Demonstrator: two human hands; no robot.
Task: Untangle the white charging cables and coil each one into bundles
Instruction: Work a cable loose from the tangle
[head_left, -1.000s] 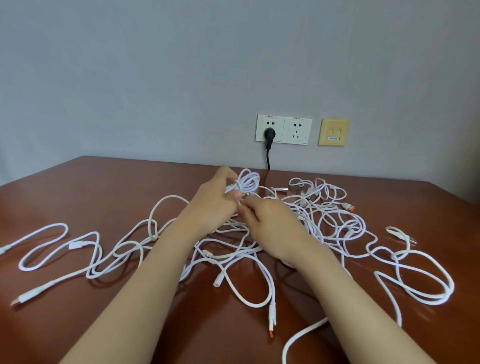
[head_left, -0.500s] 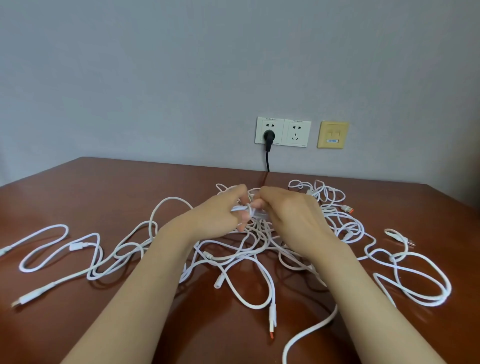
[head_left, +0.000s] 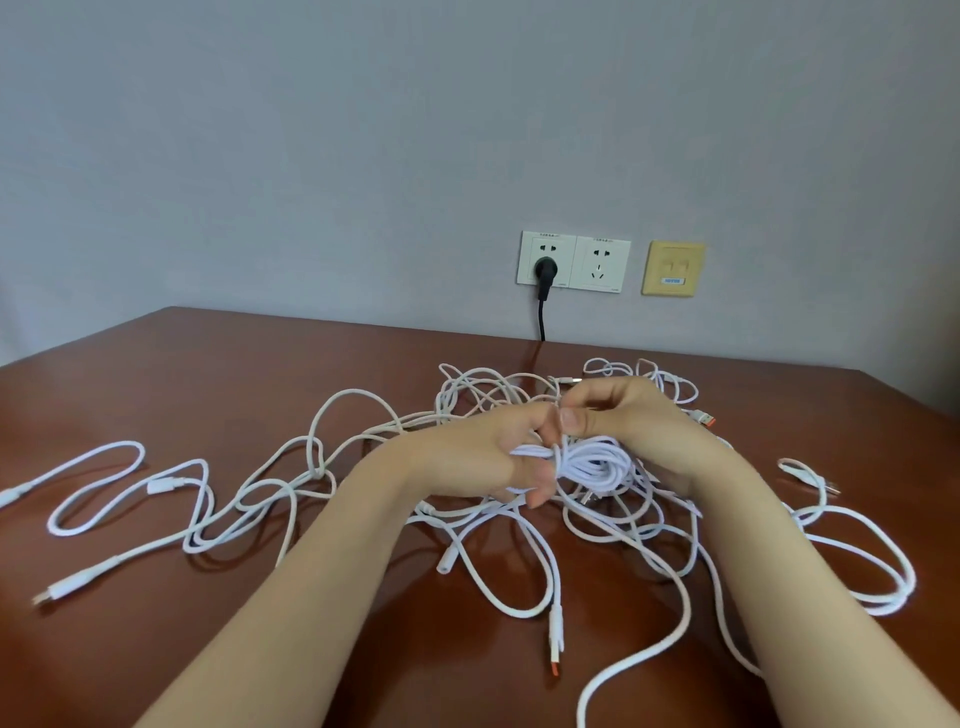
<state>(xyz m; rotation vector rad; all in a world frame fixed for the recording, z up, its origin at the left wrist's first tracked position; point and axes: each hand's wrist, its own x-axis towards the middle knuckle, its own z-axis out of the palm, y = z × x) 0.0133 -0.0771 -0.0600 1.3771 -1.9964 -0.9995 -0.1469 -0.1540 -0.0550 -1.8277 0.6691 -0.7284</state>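
Both the left hand (head_left: 483, 457) and right hand (head_left: 631, 421) pinch a small white coiled cable bundle (head_left: 589, 465), seemingly joined to the loose white cable tangle (head_left: 519, 525) on the worktop beneath it, so tugging could tighten knots.

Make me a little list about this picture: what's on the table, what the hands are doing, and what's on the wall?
table: brown wood
cables: white tangle spread across the table
coil: small white bundle held between both hands
left hand: gripping the coil
right hand: pinching the coil from above
orange plug: lying near the front
wall: double socket, black plug in its left half, yellow plate beside it
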